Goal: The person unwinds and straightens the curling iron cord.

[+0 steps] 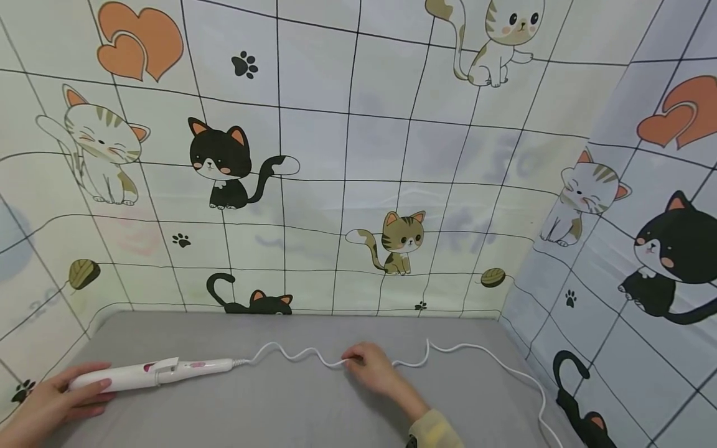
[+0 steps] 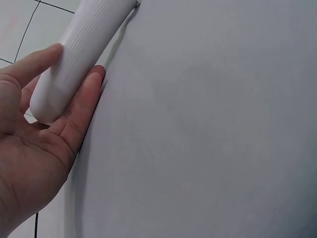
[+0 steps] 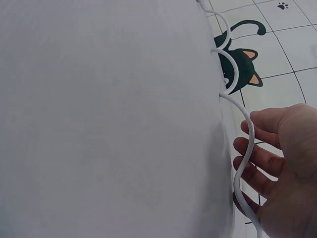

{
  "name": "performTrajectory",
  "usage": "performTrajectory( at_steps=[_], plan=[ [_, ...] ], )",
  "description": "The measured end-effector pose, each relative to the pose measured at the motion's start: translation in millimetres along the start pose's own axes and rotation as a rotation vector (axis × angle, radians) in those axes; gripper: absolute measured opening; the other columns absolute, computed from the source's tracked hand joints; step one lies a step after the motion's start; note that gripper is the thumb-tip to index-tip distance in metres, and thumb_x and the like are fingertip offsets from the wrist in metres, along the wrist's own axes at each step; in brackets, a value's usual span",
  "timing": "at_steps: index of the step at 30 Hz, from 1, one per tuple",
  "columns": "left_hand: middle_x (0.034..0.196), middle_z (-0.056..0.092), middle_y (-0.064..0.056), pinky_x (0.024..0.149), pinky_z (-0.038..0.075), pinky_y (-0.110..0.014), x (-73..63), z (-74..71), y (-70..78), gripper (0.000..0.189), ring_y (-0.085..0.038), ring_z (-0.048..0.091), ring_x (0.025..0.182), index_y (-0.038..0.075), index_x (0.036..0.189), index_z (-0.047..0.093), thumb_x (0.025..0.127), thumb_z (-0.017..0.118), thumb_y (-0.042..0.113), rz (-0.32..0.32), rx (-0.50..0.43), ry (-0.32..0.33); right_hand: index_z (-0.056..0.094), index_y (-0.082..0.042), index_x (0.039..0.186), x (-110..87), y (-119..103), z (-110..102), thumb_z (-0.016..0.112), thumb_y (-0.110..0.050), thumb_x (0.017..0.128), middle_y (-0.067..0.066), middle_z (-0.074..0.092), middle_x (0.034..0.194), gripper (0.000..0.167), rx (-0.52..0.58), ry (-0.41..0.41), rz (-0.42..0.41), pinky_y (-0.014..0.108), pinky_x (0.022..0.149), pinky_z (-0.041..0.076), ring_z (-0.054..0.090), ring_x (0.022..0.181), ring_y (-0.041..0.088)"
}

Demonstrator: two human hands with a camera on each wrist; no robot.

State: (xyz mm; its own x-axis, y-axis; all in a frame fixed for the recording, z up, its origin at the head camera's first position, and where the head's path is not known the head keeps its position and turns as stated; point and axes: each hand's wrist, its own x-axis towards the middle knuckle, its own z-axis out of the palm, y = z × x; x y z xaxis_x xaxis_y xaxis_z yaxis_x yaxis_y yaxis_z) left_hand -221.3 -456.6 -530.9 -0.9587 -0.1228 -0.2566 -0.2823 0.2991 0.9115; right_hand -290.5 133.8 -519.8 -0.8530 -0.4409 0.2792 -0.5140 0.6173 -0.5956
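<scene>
A white curling iron (image 1: 131, 375) with pink marks and a raised lever lies at the left of the grey surface. Its thick, ridged end (image 2: 74, 54) sits between the thumb and fingers of my left hand (image 1: 73, 395), which holds it from the left. From the thin end a wavy white cord (image 1: 299, 354) runs rightward. Near the middle, my right hand (image 1: 372, 370) pinches this cord between thumb and index finger. In the right wrist view the cord (image 3: 251, 134) passes the fingertips and runs down along the palm, the other fingers loosely bent.
The grey tabletop (image 1: 280, 410) meets a cat-printed cloth (image 1: 313, 143) at the back and both sides. Past my right hand, the cord's far stretch (image 1: 521, 373) bends toward the front right and leaves the head view.
</scene>
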Motion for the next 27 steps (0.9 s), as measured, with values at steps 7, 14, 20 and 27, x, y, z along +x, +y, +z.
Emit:
performTrajectory(
  at_steps=[7,14,20,27],
  plan=[
    [0.142,0.019,-0.046,0.085,0.065,-0.041,2.8,-0.2,-2.0,0.086,-0.018,0.071,0.089,-0.014,0.15,0.031,0.096,0.075,0.035,-0.004,-0.041,-0.001,0.074,-0.004,0.105,0.3,1.2,-0.6,0.072,-0.007,0.093,0.003,0.071,0.099,0.013,0.025,-0.009,0.015,0.036,0.087,0.059,0.065,0.096,0.021],
    [0.143,0.016,-0.049,0.085,0.065,-0.041,-4.1,1.4,4.4,0.079,-0.022,0.074,0.09,-0.015,0.15,0.03,0.1,0.07,0.031,-0.004,-0.048,-0.024,0.074,-0.003,0.106,-0.6,0.3,-2.9,0.07,-0.007,0.095,0.005,0.072,0.1,0.013,0.033,-0.011,-0.004,0.035,0.087,0.06,0.066,0.095,0.021],
    [0.144,0.012,-0.05,0.084,0.065,-0.041,-9.4,-0.6,5.4,0.038,-0.02,0.074,0.091,0.026,0.138,0.051,0.103,0.065,0.029,0.016,-0.087,-0.046,0.073,-0.002,0.11,-0.4,-1.0,-4.3,0.065,-0.008,0.098,0.004,0.071,0.102,0.016,0.048,-0.014,0.015,0.032,0.085,0.059,0.064,0.094,0.017],
    [0.145,0.023,-0.047,0.085,0.065,-0.042,-13.8,-3.8,0.3,0.035,-0.021,0.075,0.091,0.058,0.098,0.054,0.103,0.066,0.026,0.007,-0.191,-0.044,0.072,-0.001,0.111,-1.5,-1.5,-3.3,0.063,-0.008,0.099,0.005,0.071,0.104,0.016,0.054,-0.008,0.006,0.032,0.087,0.06,0.065,0.097,0.018]
  ],
)
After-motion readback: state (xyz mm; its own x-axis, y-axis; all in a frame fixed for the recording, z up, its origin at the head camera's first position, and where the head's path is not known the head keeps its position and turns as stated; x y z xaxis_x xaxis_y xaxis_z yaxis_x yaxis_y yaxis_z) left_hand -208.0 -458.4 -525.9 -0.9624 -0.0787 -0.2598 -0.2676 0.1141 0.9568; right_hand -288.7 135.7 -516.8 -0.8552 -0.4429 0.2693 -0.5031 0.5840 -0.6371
